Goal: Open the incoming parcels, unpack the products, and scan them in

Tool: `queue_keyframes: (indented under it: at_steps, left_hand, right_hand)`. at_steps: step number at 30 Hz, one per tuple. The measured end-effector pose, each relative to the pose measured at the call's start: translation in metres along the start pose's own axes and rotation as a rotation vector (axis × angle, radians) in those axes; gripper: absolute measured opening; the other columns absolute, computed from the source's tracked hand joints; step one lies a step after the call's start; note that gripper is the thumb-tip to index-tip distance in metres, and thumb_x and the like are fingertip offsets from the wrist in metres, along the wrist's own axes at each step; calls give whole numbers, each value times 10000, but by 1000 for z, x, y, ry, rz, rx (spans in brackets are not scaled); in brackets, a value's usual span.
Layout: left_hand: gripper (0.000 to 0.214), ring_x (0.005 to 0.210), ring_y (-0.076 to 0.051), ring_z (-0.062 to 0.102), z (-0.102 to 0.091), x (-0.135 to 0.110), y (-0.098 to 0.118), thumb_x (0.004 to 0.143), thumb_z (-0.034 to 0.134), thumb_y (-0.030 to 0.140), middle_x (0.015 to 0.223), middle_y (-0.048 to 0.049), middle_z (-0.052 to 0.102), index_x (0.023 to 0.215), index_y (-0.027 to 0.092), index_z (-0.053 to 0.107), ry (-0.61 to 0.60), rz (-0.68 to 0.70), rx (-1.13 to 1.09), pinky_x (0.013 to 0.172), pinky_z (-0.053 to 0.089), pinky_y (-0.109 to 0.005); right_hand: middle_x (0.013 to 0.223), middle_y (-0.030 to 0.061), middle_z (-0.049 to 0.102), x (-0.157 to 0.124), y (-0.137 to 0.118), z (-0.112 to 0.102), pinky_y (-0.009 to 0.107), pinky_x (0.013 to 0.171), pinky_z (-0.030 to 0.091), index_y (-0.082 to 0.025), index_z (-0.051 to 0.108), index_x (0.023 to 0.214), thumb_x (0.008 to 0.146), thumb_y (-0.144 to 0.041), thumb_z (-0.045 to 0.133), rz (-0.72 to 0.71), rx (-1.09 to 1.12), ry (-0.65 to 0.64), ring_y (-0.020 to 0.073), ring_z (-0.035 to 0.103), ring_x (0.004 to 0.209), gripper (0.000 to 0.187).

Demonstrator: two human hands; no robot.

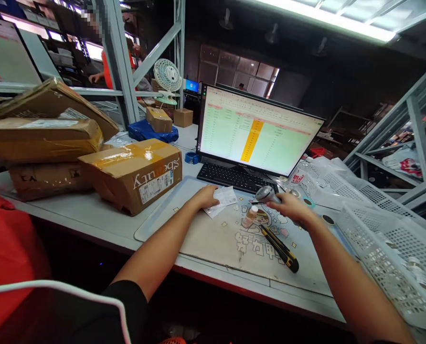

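My left hand (206, 196) is closed on the edge of some white printed paper slips (227, 196) at the left of the desk mat (206, 241). In my right hand (291, 209) is a grey handheld barcode scanner (266, 193), its head pointing left toward the slips. Between the two hands, a small bottle with a white cap (250, 217) rests on the mat's cartoon print. Nearer to me lies a yellow and black utility knife (280, 249). Just beyond my hands sits a black keyboard (230, 177) below a monitor (258, 131) showing a spreadsheet.
Taped cardboard boxes (137, 174) are piled on the left of the table. White plastic baskets (385, 239) holding bottles line the right side. Tape rolls (328, 220) lie beside them. Behind stand a small fan (167, 76) and metal posts (118, 62); a person in orange is partly visible.
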State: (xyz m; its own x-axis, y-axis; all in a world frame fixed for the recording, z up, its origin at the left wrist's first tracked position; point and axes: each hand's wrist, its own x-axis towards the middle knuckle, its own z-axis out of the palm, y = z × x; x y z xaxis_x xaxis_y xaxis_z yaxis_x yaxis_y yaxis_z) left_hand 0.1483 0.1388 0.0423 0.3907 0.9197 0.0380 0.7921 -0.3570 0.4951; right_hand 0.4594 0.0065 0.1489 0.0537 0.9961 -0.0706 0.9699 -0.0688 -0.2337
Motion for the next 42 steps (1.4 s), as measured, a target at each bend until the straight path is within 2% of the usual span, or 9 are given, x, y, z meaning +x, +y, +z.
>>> queue_keyframes:
  at_steps: [5,11,16,20,24,27,34,39,42]
  left_hand:
    - [390,1253,-371,703,2,0,5,806,770,293,1317,-175,754,1184,200,739,-15,-25,13,1027,539,-389]
    - [348,1228,-363,714,1,-4,11,833,737,294,1299,-150,766,1174,234,711,-22,-24,16,983,545,-388]
    - [387,1178,-355,734,1,-3,13,892,681,285,1275,-153,772,1272,218,660,-14,-51,-2,939,551,-384]
    - [443,1203,-333,722,7,0,12,904,675,266,1293,-151,765,1340,204,628,-20,-46,-33,967,541,-367]
    - [500,1166,-317,734,12,-2,11,915,670,298,1270,-135,772,1401,204,597,-22,-28,-57,943,549,-354]
    - [522,1140,-302,741,11,-3,10,908,670,305,1251,-121,776,1415,209,593,-17,-2,-70,931,549,-341]
    - [549,1092,-321,750,10,-4,11,860,721,292,1156,-111,796,1396,237,618,-6,15,-115,931,553,-363]
    - [668,1215,-331,712,1,-10,18,901,684,255,1313,-135,743,1539,236,487,58,86,-162,1033,532,-401]
    - [655,1217,-283,708,-5,-16,23,938,620,265,1331,-99,727,1564,244,426,136,283,-270,1065,525,-379]
  right_hand:
    - [1191,173,769,-28,59,57,354,873,520,-117,703,1229,1000,-373,591,99,-148,138,315,730,1103,361]
    - [1418,252,664,-53,95,107,405,967,534,-48,495,1544,1047,-428,515,213,-203,196,349,678,1272,627]
    - [1337,223,703,-40,87,73,449,1039,517,-79,614,1450,1068,-557,460,215,-181,321,365,666,1271,630]
    - [1388,237,674,17,56,40,442,1114,478,-42,621,1442,1086,-370,432,142,-127,366,333,635,1302,519]
    - [1424,142,694,83,21,48,313,1151,449,-136,693,1421,984,-263,609,13,-86,210,255,635,1312,463]
    - [1565,163,588,109,4,66,372,1214,408,-137,690,1440,950,-203,611,7,-81,187,299,540,1436,501]
    - [1715,196,386,116,-2,77,587,1293,291,-116,741,1354,923,-149,613,16,-46,169,405,304,1600,451]
    - [1580,209,561,112,-19,49,470,1248,393,-92,606,1506,1023,-247,564,-109,92,191,314,528,1453,509]
    - [1494,153,650,101,-40,32,361,1059,556,-161,486,1608,988,-366,694,-235,212,135,227,690,1193,685]
